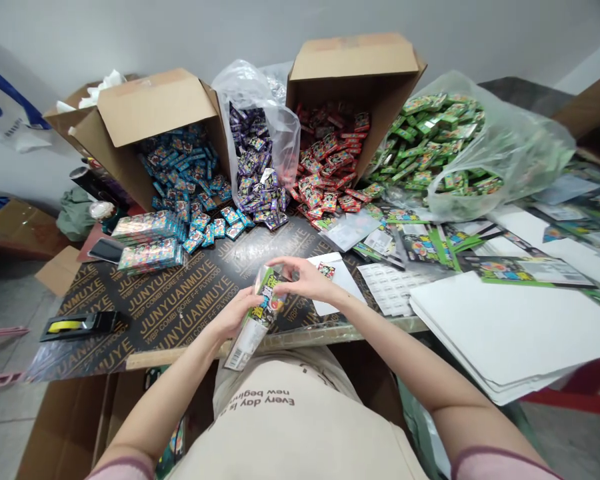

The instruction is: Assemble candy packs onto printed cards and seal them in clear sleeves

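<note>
A small printed carton (pixel 260 312), green and white with a barcode flap at its lower end, is held over the near edge of the black plywood table (pixel 180 300). My left hand (pixel 233 313) wraps its fingers round the carton's lower half. At the carton's top end, my right hand (pixel 303 277) pinches the opening with fingers curled. Both hands meet just in front of my beige apron.
Tipped cardboard boxes hold blue packs (pixel 185 167) and red packs (pixel 327 160). Plastic bags hold purple packs (pixel 257 167) and green packs (pixel 430 140). Wrapped bundles (pixel 147 240), a tape dispenser (pixel 83 325), flat printed cartons (pixel 520 270) and white sheets (pixel 510 327) lie around.
</note>
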The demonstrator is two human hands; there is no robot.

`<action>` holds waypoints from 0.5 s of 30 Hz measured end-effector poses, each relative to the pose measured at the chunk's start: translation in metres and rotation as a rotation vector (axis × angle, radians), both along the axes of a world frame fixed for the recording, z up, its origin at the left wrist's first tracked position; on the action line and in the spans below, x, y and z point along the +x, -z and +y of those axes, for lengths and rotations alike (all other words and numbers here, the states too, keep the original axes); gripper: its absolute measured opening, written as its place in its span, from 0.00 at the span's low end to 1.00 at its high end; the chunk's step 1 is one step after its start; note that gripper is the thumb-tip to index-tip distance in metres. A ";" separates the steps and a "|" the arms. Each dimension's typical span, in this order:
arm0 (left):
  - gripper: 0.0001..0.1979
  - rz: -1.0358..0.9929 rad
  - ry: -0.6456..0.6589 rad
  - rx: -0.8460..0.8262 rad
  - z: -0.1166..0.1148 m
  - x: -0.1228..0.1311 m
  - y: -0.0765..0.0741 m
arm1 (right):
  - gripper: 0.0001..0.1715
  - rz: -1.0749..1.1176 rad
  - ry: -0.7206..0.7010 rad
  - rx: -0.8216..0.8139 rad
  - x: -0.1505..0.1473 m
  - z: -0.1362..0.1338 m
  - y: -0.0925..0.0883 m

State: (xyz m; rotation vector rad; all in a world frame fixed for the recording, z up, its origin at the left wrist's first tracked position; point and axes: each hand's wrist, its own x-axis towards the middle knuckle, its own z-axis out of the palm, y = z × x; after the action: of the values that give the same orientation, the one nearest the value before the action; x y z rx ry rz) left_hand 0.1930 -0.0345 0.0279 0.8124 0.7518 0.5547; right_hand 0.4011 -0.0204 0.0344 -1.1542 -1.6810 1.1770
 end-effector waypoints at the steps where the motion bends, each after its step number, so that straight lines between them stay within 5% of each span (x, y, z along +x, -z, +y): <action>1: 0.22 0.004 -0.027 0.003 0.002 -0.001 -0.001 | 0.24 0.039 0.162 0.044 -0.002 0.002 0.002; 4: 0.22 0.010 -0.092 0.037 0.009 -0.003 -0.006 | 0.32 0.302 0.474 0.003 -0.009 0.001 0.013; 6: 0.22 0.005 -0.113 0.063 0.011 -0.002 -0.007 | 0.36 0.477 0.380 -0.196 -0.018 -0.003 0.021; 9: 0.21 0.057 -0.143 0.179 0.014 0.002 -0.004 | 0.29 0.558 0.164 -0.355 -0.032 -0.011 0.027; 15: 0.20 0.207 -0.103 0.490 0.017 0.000 -0.001 | 0.20 0.597 0.235 -0.325 -0.045 -0.008 0.014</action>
State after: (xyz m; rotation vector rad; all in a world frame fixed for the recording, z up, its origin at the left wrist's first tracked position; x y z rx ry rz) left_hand 0.1927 -0.0176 0.0287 1.3038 0.8640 0.7707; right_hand 0.3565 -0.0286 0.0205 -1.0158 -0.9054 1.4910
